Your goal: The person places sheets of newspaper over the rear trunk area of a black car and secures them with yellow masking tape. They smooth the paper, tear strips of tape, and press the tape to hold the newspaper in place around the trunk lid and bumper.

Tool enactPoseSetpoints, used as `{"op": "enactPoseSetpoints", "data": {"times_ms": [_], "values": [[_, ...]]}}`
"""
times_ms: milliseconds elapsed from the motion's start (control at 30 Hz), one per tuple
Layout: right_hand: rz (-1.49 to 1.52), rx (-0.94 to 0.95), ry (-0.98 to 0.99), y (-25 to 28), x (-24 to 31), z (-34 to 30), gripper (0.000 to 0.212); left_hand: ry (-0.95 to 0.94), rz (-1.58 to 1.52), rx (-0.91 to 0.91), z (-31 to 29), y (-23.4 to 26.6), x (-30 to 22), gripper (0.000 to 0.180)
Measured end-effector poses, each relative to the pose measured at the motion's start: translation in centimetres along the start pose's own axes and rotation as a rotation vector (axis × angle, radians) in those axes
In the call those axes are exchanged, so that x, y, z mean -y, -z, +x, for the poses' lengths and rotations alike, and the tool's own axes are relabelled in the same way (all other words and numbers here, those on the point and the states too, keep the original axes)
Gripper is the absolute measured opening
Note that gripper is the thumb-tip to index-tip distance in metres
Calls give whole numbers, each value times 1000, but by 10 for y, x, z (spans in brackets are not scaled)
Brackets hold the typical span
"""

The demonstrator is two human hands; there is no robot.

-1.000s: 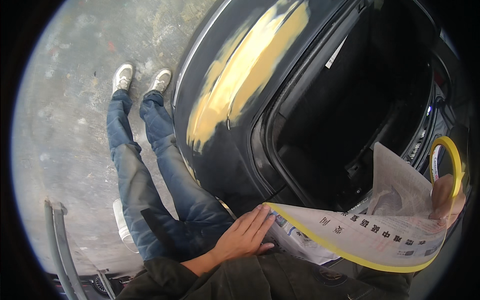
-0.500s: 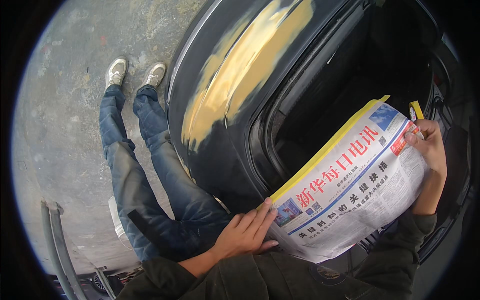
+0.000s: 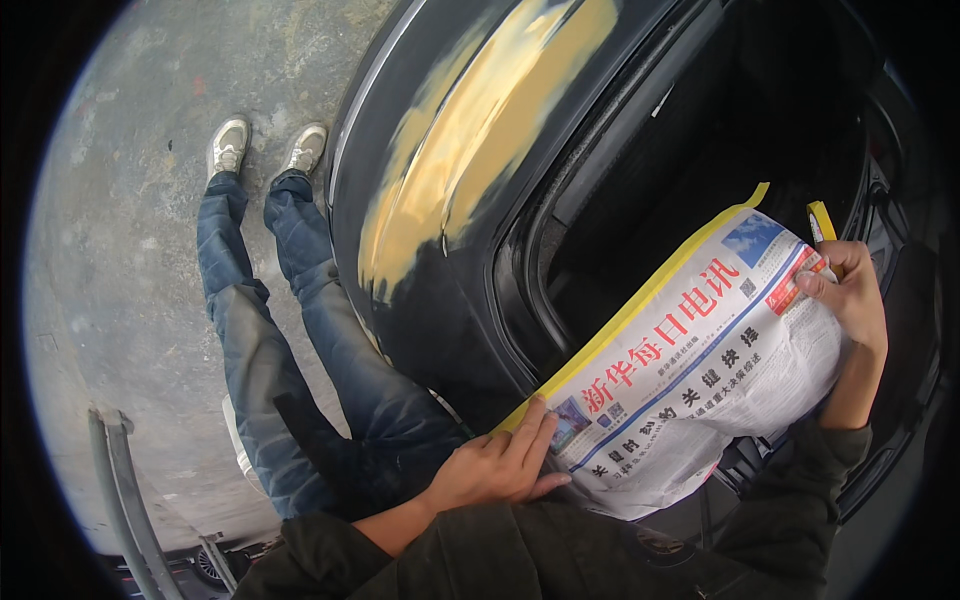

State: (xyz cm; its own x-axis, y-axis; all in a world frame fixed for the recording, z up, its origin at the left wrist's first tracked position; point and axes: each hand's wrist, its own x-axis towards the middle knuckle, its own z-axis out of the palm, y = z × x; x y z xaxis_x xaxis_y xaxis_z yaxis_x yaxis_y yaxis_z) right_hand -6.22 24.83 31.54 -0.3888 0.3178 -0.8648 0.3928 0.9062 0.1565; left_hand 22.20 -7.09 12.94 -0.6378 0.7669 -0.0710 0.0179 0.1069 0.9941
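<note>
A sheet of newspaper [image 3: 690, 370] with yellow masking tape [image 3: 655, 290] along its far edge is stretched between my hands, over the rim of a dark car's open trunk. My left hand [image 3: 505, 462] pinches its left corner, the fingers on the tape edge and the thumb lower on the sheet. At the right end my right hand [image 3: 850, 295] grips the sheet, thumb on top, the other fingers partly hidden. A yellow tape roll [image 3: 821, 222] sticks out just beyond the right hand's fingers. A loose tape end [image 3: 762, 194] rises from the far corner.
The black car panel [image 3: 410, 325] ahead carries a long tan filler patch [image 3: 480, 140]. Beside it lies the dark trunk opening [image 3: 700, 150]. My legs [image 3: 260, 330] are at the left on a grey concrete floor [image 3: 130, 260], with metal bars [image 3: 125, 500] at the lower left.
The newspaper and both hands have shifted slightly left. The sheet's near edge has bunched into a fold, and the tape roll stands a little further left.
</note>
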Motion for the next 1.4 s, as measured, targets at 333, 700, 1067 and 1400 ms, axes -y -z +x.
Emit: {"op": "enactPoseSetpoints", "data": {"times_ms": [333,700,1067,1400], "values": [[50,6,-37,-8,3,-11,29,-4,-6,-11,7,-5,-1,64],[97,-10,11,-10,6,-26,30,23,-63,-39,2,-9,0,65],[45,-15,-19,-10,11,-26,30,20,-66,12,11,-3,0,64],[77,-33,-16,-17,14,-31,28,61,-77,37,11,-5,-1,66]]}}
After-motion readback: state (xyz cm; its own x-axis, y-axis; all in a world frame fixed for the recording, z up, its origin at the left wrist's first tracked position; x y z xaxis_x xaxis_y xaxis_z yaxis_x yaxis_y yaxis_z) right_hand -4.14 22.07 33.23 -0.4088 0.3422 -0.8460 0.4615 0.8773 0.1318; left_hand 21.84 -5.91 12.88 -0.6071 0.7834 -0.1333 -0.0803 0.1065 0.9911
